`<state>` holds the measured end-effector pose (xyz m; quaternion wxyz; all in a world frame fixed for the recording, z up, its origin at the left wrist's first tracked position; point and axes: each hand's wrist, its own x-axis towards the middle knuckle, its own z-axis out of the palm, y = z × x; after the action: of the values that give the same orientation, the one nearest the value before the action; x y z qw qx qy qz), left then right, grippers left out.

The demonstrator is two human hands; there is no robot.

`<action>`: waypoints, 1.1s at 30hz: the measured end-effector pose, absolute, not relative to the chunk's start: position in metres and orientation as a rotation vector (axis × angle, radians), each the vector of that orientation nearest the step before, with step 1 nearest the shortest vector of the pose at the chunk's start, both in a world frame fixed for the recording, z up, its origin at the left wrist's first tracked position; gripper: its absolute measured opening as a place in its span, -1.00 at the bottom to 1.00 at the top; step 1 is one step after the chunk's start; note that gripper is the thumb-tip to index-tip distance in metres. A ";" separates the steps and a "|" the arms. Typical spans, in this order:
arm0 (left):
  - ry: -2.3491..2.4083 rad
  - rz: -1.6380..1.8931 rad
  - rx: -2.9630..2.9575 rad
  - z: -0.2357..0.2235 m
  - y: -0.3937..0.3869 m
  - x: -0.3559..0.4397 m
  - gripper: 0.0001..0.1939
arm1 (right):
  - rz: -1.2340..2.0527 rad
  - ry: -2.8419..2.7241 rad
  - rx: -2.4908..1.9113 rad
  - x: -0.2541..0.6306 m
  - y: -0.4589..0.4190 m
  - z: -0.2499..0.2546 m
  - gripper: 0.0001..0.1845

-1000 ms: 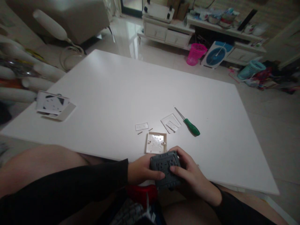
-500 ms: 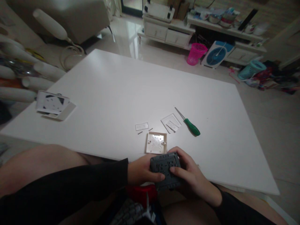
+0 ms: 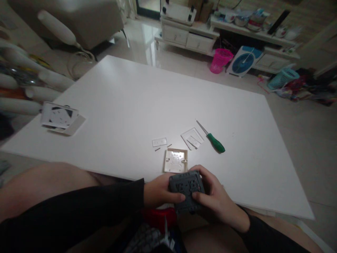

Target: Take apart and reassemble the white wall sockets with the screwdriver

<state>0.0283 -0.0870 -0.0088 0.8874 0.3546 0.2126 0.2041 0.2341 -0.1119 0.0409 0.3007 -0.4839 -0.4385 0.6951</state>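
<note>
The white bench is stretching ahead. At its near edge, the left hand and right hand are holding the dark grey plate between them. A white box is lying just inside that edge, two screws sitting farther in.

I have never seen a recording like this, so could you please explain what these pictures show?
There is no machine: a person works with bare hands, seen from a camera worn on their head, looking forward and down. The left hand and right hand together hold a dark gray squarish part at the near edge of a white table. On this table lie a shallow, open white box, what look like two small screws, thin white plates and a green-handled screwdriver.
</note>
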 end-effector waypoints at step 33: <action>0.460 0.400 0.703 -0.010 -0.087 0.027 -0.46 | 1.862 -1.176 -1.262 0.233 -0.110 0.042 -0.64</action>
<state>0.0266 -0.0869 -0.0100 0.8936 0.3391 0.2218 0.1928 0.2326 -0.1105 0.0420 0.2971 -0.4747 -0.4426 0.7004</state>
